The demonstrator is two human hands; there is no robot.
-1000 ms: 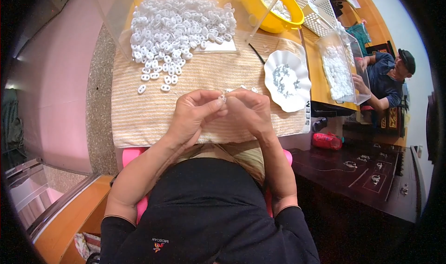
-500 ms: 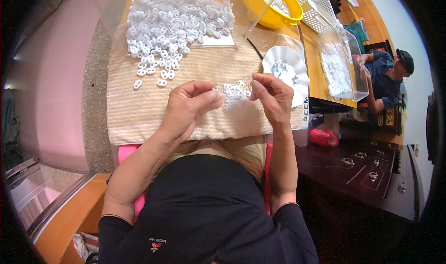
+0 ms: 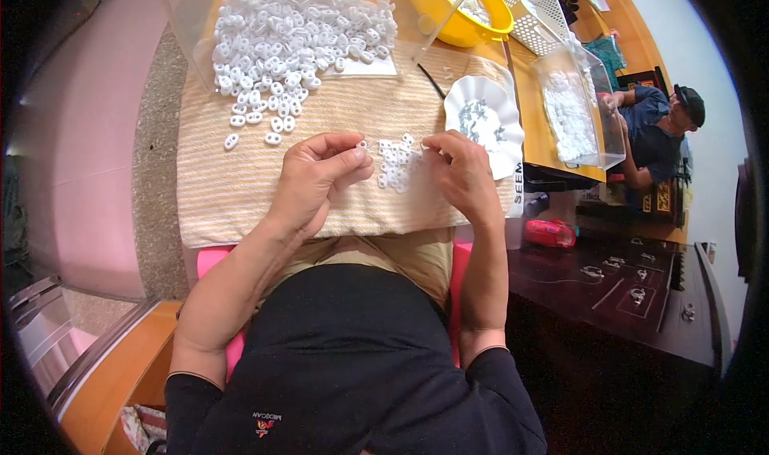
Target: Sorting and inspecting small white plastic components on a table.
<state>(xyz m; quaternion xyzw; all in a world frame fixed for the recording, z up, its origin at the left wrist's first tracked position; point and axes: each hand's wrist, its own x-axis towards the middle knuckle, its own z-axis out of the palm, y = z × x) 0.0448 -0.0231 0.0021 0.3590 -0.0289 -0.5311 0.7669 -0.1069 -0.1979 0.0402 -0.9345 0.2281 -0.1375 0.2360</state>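
My left hand [image 3: 320,175] pinches a small white holed piece [image 3: 363,144] between thumb and forefinger, just above the towel. To its right lies a cluster of small white square pieces with holes [image 3: 394,167]. At the cluster's right edge my right hand [image 3: 460,175] is closed, thumb and fingertips together; what sits between them is too small to make out. Beyond my hands spreads a large heap of white oval two-holed pieces [image 3: 296,38]. Right of my right hand stands a white fluted dish [image 3: 506,146] holding small grey, shiny bits.
A striped towel [image 3: 216,191] covers the table. Far right are a yellow basin [image 3: 497,14], a white perforated basket [image 3: 529,10] and a clear bin [image 3: 613,134] of white pieces. A thin black stick [image 3: 431,80] lies near the dish. Another person [image 3: 653,126] sits at right.
My right hand has turned palm-down, its fingertips lowered to the cluster's right edge. My left hand keeps its pinch on the small white piece. The whole view has shifted slightly.
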